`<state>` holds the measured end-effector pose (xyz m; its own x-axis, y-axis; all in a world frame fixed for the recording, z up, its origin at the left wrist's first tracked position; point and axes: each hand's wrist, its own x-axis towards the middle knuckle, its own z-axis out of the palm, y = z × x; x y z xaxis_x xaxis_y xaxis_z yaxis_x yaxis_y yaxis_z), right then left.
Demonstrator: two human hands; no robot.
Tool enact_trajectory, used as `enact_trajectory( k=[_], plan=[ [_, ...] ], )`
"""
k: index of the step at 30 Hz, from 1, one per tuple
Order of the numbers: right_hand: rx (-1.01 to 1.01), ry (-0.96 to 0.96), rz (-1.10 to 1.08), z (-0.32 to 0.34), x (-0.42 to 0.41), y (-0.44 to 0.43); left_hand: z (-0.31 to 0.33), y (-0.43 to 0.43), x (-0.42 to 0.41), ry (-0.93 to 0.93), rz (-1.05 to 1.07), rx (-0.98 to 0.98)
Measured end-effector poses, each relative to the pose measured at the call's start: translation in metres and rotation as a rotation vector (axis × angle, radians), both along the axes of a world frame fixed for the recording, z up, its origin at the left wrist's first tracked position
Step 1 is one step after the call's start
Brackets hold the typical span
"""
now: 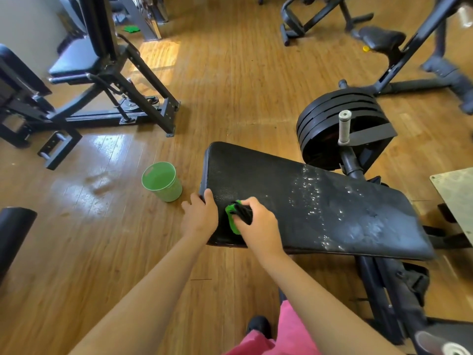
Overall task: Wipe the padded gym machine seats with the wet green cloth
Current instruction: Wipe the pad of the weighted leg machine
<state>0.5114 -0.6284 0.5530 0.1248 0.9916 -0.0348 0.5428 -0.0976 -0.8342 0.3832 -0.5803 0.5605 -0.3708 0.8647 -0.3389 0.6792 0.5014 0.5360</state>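
While the wiping of the padded bench [307,201] was in hand, the green cloth [231,216] was found bunched in the right hand [258,224], fingers closed round it, and pressed on the near left end of the pad. The left hand [199,216] was curled over that end's edge, gripping it as a brace. White droplets [311,185] were noted across the right half. It was judged that the next stroke should be carried rightward through them under even pressure. A green bucket [161,181] stood on the wooden floor [230,85] just beside the bench. Weight plates [332,124] were seen behind it, and another padded seat [74,57] well apart.
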Motion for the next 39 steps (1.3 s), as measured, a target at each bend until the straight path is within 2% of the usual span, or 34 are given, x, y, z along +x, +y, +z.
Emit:
enact_trajectory(
  k=[3,10,12,16,20,24,29,33,39],
  plan=[
    [0.023,-0.031,-0.002,0.0,0.002,0.023,-0.005,0.001,0.013,-0.028,0.166,0.121],
    [-0.108,-0.061,-0.229,-0.036,0.077,0.023,-0.01,0.001,0.011,0.041,0.138,0.194],
    [-0.102,-0.068,-0.218,-0.035,0.075,0.017,-0.012,0.0,0.011,0.06,0.143,0.202],
    [-0.016,-0.021,-0.062,-0.02,0.03,0.01,-0.011,0.001,0.01,0.047,0.169,0.221],
    [0.045,-0.015,0.038,-0.008,0.004,0.032,-0.011,0.001,0.01,0.048,0.17,0.231],
    [0.011,-0.022,-0.012,-0.016,0.029,0.06,-0.009,-0.001,0.011,0.039,0.186,0.208],
    [-0.104,-0.009,-0.093,-0.033,0.076,0.055,-0.003,-0.004,0.016,0.02,0.26,0.2],
    [-0.079,0.046,-0.004,-0.027,0.067,0.04,-0.001,-0.006,0.02,0.004,0.325,0.21],
    [0.016,0.053,0.336,-0.001,0.022,0.066,-0.001,-0.005,0.023,0.108,0.391,0.227]
  ],
)
